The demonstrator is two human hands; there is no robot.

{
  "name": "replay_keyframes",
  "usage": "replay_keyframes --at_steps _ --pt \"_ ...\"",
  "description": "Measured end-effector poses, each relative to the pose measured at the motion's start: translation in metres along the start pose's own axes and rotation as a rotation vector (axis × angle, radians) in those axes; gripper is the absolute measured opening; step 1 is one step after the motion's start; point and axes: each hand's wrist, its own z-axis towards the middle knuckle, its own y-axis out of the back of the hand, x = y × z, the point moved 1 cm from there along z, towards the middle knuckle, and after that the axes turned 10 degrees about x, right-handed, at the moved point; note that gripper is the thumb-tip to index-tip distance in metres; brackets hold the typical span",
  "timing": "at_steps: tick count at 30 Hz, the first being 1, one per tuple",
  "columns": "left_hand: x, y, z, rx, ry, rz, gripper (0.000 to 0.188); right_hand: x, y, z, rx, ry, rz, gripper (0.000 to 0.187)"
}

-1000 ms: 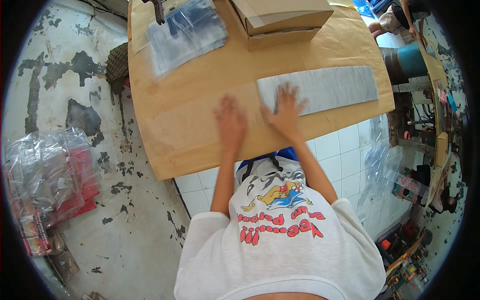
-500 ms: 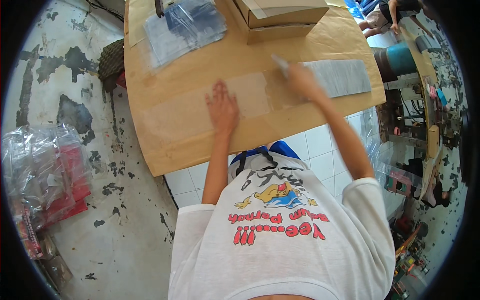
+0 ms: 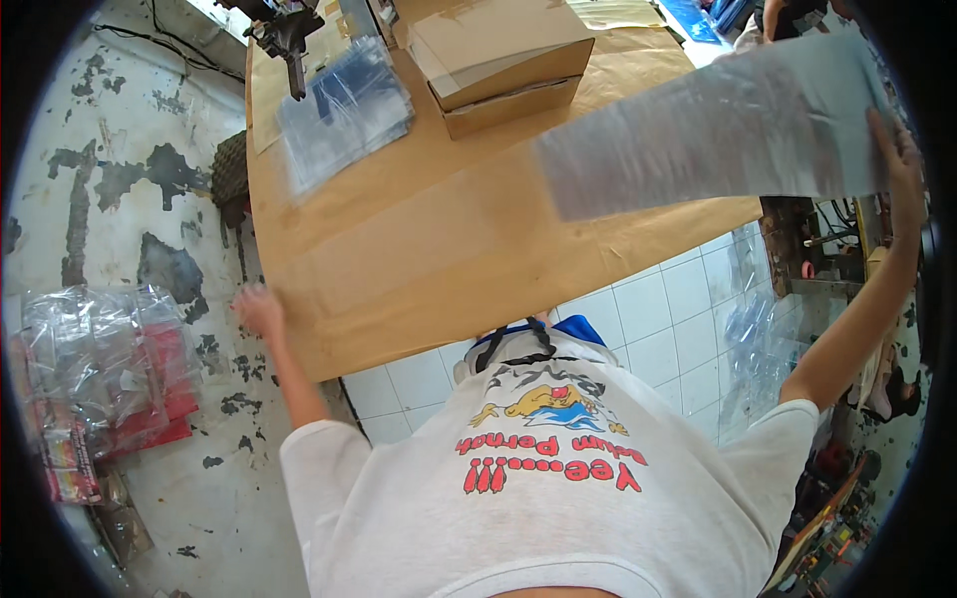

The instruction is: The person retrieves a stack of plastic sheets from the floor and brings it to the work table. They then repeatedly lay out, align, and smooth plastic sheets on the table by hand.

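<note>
Head view: the grey sheet (image 3: 698, 140) stretches left to right, its right end gripped by the right hand (image 3: 901, 164); the blurred left hand (image 3: 260, 311) is well apart, grip unclear.

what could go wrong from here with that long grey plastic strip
The right hand holds the grey plastic strip at its right end, with the left hand away at the table's left edge, so the strip's far end might sag or crease.

The strip also reaches past the table's right side; if the grip slips, it could slide off.

Its left end appears near the cardboard box, so a swing that way might snag it.
</note>
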Motion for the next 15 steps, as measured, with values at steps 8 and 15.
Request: replay_keyframes --at_steps 8,15 --pt "-0.352 0.067 -0.175 0.317 -0.576 -0.498 0.059 -0.113 -0.2 0.021 0.495 -0.048 0.302 0.042" --pt "-0.291 0.056 -0.153 0.258 -0.313 -0.305 0.067 -0.274 -0.283 -0.004 0.168 -0.279 -0.129 0.037"
